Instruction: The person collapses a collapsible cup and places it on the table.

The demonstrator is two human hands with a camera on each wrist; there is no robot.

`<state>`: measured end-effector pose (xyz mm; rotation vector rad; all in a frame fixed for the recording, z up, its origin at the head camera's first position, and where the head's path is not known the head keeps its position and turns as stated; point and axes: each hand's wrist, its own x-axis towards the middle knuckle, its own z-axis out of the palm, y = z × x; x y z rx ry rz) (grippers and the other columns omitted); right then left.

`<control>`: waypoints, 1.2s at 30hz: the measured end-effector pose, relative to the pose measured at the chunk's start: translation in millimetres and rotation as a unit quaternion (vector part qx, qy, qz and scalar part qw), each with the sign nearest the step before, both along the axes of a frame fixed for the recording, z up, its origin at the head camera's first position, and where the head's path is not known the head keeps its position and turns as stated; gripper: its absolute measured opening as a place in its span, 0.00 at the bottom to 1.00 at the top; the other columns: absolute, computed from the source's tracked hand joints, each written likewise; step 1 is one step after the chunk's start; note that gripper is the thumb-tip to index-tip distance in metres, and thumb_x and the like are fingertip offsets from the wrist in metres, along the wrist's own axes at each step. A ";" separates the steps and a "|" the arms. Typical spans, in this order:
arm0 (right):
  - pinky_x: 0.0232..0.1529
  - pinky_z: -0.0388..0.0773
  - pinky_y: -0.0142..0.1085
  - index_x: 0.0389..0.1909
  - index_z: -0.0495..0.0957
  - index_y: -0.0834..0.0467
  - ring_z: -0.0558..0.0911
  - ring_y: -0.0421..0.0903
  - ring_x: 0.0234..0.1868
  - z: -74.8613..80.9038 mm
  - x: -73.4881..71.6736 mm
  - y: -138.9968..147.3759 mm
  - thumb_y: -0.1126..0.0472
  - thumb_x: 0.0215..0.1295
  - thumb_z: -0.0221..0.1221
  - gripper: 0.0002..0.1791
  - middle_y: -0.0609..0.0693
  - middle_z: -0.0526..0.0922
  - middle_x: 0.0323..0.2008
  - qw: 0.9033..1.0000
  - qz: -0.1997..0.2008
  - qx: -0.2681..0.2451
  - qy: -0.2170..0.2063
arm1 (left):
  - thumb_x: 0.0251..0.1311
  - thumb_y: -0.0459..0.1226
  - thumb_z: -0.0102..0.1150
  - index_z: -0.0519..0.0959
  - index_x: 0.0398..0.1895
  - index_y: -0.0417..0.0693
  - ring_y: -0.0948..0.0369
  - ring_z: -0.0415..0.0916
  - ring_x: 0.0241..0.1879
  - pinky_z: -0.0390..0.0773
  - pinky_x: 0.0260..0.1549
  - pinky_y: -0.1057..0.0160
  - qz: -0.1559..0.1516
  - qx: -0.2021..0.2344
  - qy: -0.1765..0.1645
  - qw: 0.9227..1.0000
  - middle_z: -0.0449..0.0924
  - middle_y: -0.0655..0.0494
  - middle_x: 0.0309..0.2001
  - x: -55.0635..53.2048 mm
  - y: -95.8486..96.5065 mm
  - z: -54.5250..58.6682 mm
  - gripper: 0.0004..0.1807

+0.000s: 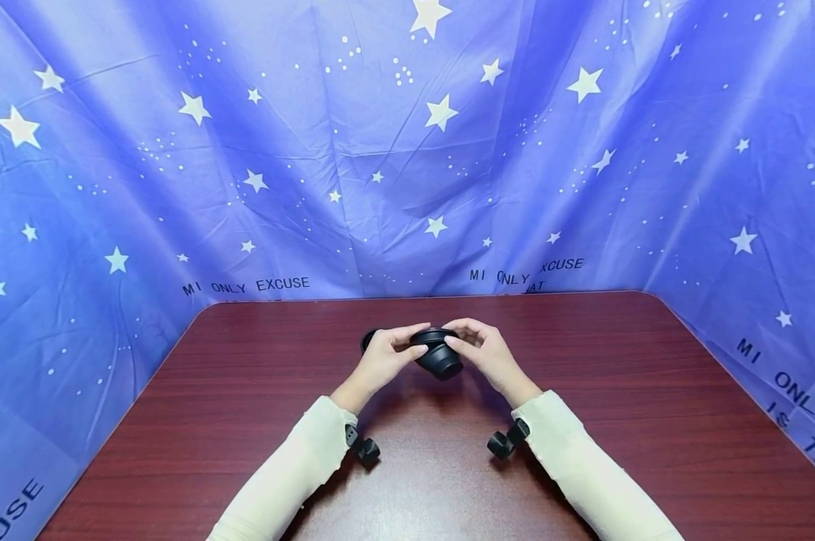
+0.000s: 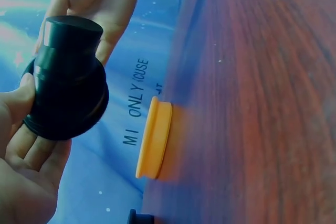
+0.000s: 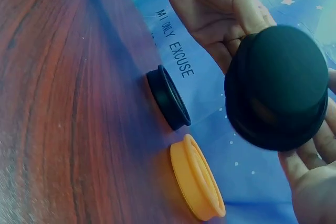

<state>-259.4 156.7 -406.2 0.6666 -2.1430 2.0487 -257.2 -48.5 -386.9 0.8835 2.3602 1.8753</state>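
Observation:
Between both hands, above the table, is a black stepped cup with a wide rim, narrowing to a flat round end. Its narrow end tilts down toward the person. My left hand pinches the rim from the left, thumb on the near side and fingers behind. My right hand pinches the opposite side of the rim in the same way. In the left wrist view the stepped wall of the cup shows; the right wrist view faces its flat end. The inside of the cup is hidden.
On the table behind the hands stand a low orange flanged ring-like piece and a similar black one. The head view hides the orange piece behind the hands. A blue star-printed cloth hangs along the table's far edge.

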 end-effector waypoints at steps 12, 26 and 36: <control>0.41 0.75 0.28 0.43 0.78 0.71 0.80 0.37 0.37 1.7 2.1 -2.0 0.70 0.63 0.58 0.10 0.60 0.83 0.41 0.997 -0.006 0.080 0.014 | 0.60 0.27 0.58 0.71 0.58 0.30 0.53 0.76 0.51 0.77 0.43 0.70 -0.030 -0.003 -0.002 1.000 0.76 0.38 0.54 1.8 1.5 -0.5 0.22; 0.28 0.78 0.28 0.45 0.72 0.72 0.79 0.36 0.29 -4.4 -0.6 2.0 0.69 0.66 0.55 0.11 0.44 0.81 0.32 0.996 0.012 -0.070 -0.059 | 0.60 0.24 0.55 0.69 0.59 0.28 0.66 0.76 0.42 0.75 0.41 0.70 -0.064 0.056 -0.031 0.996 0.75 0.31 0.53 1.3 2.6 -2.1 0.22; 0.29 0.78 0.29 0.47 0.69 0.77 0.78 0.37 0.31 -3.8 -0.2 1.9 0.70 0.65 0.55 0.15 0.44 0.81 0.33 0.996 0.017 -0.066 -0.052 | 0.57 0.24 0.58 0.71 0.54 0.26 0.66 0.77 0.41 0.75 0.43 0.69 -0.046 0.043 -0.013 0.998 0.77 0.30 0.49 1.6 1.8 -1.8 0.20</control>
